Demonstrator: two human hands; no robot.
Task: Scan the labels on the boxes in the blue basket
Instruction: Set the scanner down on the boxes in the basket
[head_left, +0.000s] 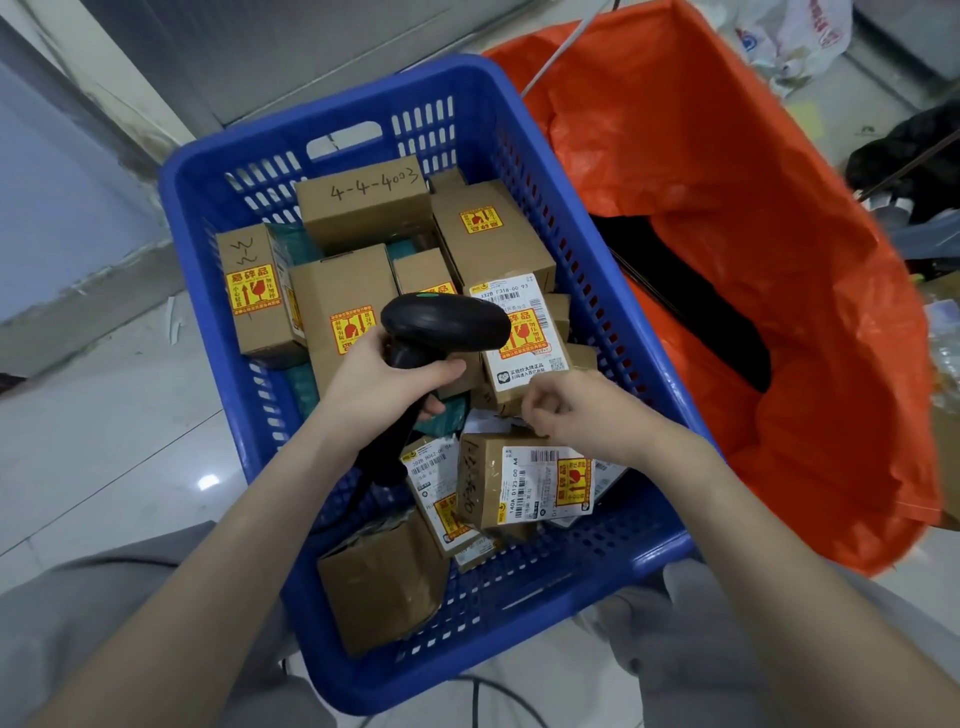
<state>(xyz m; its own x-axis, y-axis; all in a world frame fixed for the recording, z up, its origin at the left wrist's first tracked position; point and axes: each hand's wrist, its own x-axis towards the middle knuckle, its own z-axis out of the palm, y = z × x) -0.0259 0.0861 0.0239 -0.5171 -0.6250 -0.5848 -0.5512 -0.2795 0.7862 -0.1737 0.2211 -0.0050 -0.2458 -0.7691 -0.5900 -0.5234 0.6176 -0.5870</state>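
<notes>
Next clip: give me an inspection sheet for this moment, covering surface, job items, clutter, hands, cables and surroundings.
Surface: pale glossy tiled floor; no table seen.
Job's things: blue basket holds many cardboard boxes, most with yellow-red fragile stickers; one box marked 4-4-4003 at the far end; white-labelled box faces up beside the black scanner.
Clutter: green padded mailers between the boxes.
Hands: left hand grips the scanner handle; right hand holds the white-labelled box's near edge.
Cables: dark scanner cord runs down into the basket.
Surroundings: orange sack open at right; white plastic bags beyond.
</notes>
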